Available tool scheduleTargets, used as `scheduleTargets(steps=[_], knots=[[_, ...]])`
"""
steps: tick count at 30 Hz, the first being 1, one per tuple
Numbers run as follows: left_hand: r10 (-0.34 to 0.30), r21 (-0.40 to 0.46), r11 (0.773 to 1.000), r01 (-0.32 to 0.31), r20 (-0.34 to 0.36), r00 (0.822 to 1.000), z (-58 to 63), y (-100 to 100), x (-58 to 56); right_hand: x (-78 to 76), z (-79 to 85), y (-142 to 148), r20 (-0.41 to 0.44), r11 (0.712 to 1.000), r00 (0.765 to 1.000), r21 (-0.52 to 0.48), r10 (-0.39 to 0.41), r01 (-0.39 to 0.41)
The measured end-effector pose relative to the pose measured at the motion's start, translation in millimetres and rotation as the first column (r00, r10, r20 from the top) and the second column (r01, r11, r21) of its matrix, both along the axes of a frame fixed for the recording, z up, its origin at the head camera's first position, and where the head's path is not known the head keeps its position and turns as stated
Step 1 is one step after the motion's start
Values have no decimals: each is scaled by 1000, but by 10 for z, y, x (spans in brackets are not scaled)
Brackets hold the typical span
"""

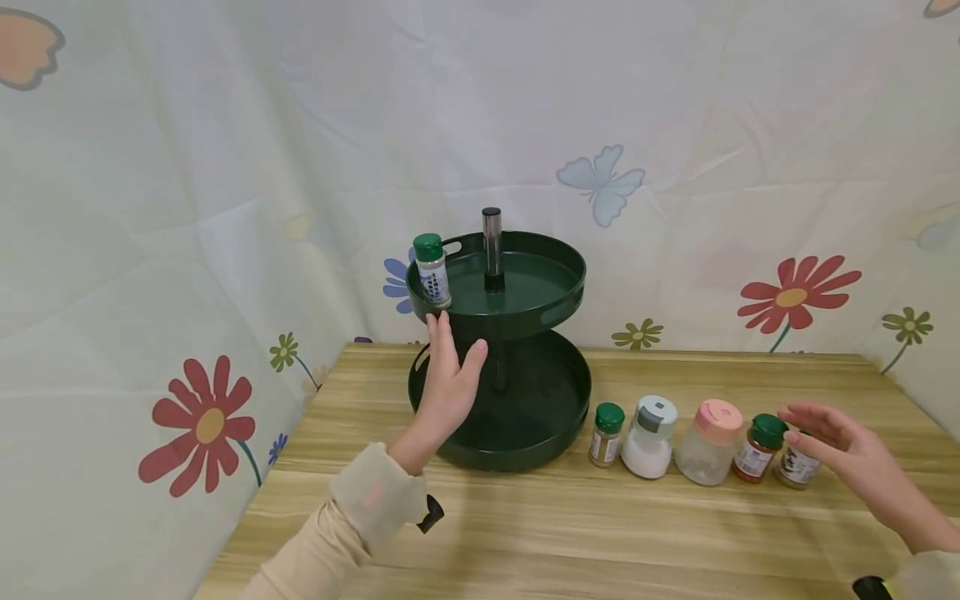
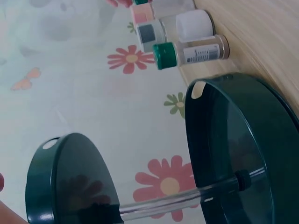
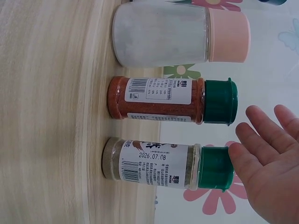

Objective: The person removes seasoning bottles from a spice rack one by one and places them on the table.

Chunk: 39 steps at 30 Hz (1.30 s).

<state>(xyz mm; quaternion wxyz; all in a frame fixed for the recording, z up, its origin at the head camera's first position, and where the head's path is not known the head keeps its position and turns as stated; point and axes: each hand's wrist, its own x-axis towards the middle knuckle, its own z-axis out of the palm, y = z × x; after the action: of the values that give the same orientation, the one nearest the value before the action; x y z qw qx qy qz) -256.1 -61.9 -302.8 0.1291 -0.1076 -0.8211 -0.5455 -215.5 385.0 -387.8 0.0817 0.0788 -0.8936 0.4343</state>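
Observation:
A green-capped spice bottle [image 1: 432,271] stands at the left edge of the dark green rack's upper tray [image 1: 536,312]. My left hand [image 1: 450,387] is raised just below it, fingers straight and fingertips right at the tray's rim, holding nothing. To the right on the table, my right hand [image 1: 855,454] is spread beside the rightmost spice bottle [image 1: 797,468], its green cap partly hidden by the fingers in the head view. In the right wrist view the fingertips are right by that bottle's green cap [image 3: 216,168]. A bottle of red spice [image 3: 159,99] stands alongside.
Left of the red spice stand a pink-lidded glass jar [image 1: 707,450], a grey-lidded jar of white contents [image 1: 648,442] and a small green-capped bottle [image 1: 606,437]. That bottle is close to the rack's lower tray [image 1: 510,458]. Behind the wooden table [image 1: 600,542] hangs a flowered curtain [image 1: 675,100].

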Motion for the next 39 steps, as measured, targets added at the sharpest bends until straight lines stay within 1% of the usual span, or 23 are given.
scheduleTargets(steps=[8,14,16,22,24,26,29,31,35,39], knots=[[-49,-25,999,48,-16,999,-21,86,85,16,4,-7,-1,1000,1000,-1,-2,2],[-99,-40,994,99,-17,995,-53,145,127,15,-30,15,5,1000,1000,9,-4,4],[-117,-46,992,116,-28,993,-64,163,143,13,-42,29,5,1000,1000,14,-4,4],[-140,-61,989,138,-34,990,-87,204,198,-2,-63,71,14,999,1000,31,-7,6],[-130,-58,990,127,-43,991,-97,206,209,-4,-72,75,21,999,1000,33,-12,11],[-105,-41,994,103,-63,992,-108,200,211,-3,-80,77,26,999,1000,31,-16,16],[-46,1,999,47,-112,993,-127,165,188,-3,-89,78,33,1000,999,24,-17,16],[-2,35,999,7,-145,989,-129,124,155,-1,-93,78,32,1000,999,22,-14,13],[74,98,993,-58,-172,982,-92,14,44,4,-95,79,26,1000,1000,20,-10,10],[115,153,984,-91,-157,981,-45,-111,-111,2,-100,79,32,1000,999,17,-12,12]])
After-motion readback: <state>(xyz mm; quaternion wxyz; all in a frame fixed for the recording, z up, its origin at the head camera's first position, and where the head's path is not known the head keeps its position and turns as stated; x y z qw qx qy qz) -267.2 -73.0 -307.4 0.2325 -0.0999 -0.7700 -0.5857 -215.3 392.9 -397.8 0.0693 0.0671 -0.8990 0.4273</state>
